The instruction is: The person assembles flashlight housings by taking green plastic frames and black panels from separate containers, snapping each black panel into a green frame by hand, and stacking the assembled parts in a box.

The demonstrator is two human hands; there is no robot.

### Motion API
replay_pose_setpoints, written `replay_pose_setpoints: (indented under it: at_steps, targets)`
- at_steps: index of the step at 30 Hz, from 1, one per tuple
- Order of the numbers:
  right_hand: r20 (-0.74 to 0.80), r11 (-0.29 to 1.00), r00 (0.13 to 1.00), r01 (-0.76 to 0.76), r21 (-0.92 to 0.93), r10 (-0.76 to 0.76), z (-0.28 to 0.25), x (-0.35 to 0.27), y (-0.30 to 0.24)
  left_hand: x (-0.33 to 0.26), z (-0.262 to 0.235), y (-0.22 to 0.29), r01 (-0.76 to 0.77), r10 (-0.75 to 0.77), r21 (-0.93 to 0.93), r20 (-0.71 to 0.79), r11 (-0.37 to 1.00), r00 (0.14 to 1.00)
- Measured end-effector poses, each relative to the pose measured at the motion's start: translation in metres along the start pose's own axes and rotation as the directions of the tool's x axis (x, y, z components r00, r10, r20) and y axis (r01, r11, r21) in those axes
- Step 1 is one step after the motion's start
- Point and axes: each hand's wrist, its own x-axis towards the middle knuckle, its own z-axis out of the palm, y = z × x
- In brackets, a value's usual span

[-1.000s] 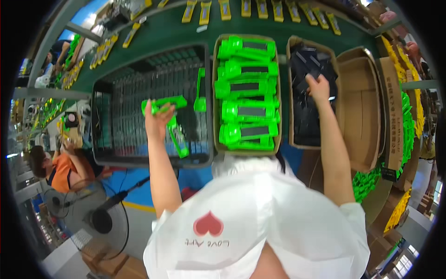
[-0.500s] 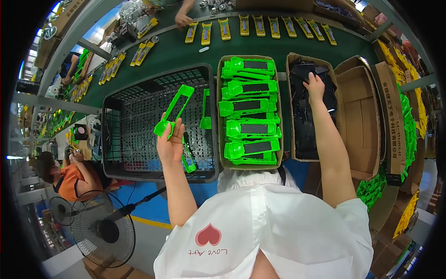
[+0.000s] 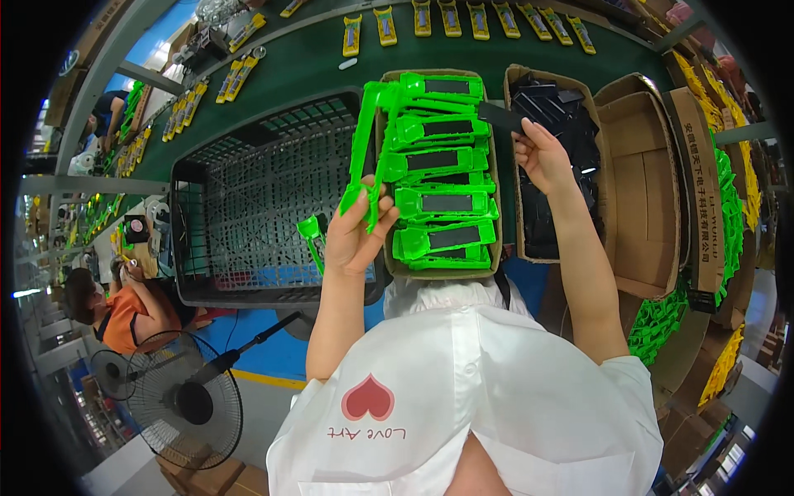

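- While the long bright-green plastic frame piece (image 3: 364, 145) is held up over the work area, the left hand (image 3: 357, 236) is closed round its lower end, fingers wrapped tight and thumb pressed on the near side.
- The piece's long axis is set nearly upright in the picture, running from the left hand up and away, its far end lying over the left edge of the cardboard tray of stacked green frames with dark inserts (image 3: 438, 169).
- A flat black rectangular insert (image 3: 500, 117) is pinched between thumb and fingertips of the right hand (image 3: 542, 153), the remaining fingers loosely curled.
- The insert is held just right of the tray and above the cardboard box of loose black parts (image 3: 550, 165), pointing left toward the green piece.
- The two held things are kept apart, the stacked tray lying between them; the right hand is the nearer one to the piece's upper end.
- A black wire-mesh crate (image 3: 265, 198) is seen left of the left hand on the dark green counter (image 3: 306, 66).
- A second small green part (image 3: 313, 236) is seen just left of the left hand; whether it is gripped cannot be told.
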Motion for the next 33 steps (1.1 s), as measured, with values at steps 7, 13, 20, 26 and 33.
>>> replay_pose_setpoints:
  at_steps: [7, 13, 20, 26, 33]
  targets:
    - [0.228, 0.893, 0.972, 0.061, -0.447, 0.048, 0.049, -0.066, 0.000, 0.008, 0.027, -0.016, -0.016, 0.016, 0.226, 0.002, 0.974, 1.000]
    - [0.389, 0.791, 0.912, 0.143, -0.595, 0.127, 0.068, -0.074, 0.002, 0.005, 0.043, -0.031, 0.143, -0.185, 0.500, 0.034, 0.854, 0.982]
    - [0.390, 0.771, 0.920, 0.220, -0.597, 0.040, 0.085, -0.083, 0.014, 0.001, 0.045, -0.049, 0.220, -0.258, 0.481, 0.014, 0.849, 0.966]
    - [0.261, 0.754, 0.945, 0.023, -0.657, 0.198, 0.072, -0.088, 0.011, 0.001, 0.041, -0.053, 0.053, -0.085, 0.630, 0.020, 0.774, 0.996]
    - [0.265, 0.804, 0.948, 0.015, -0.594, 0.178, 0.073, -0.101, 0.015, 0.003, 0.050, -0.042, -0.223, 0.173, 0.882, 0.164, 0.415, 0.971]
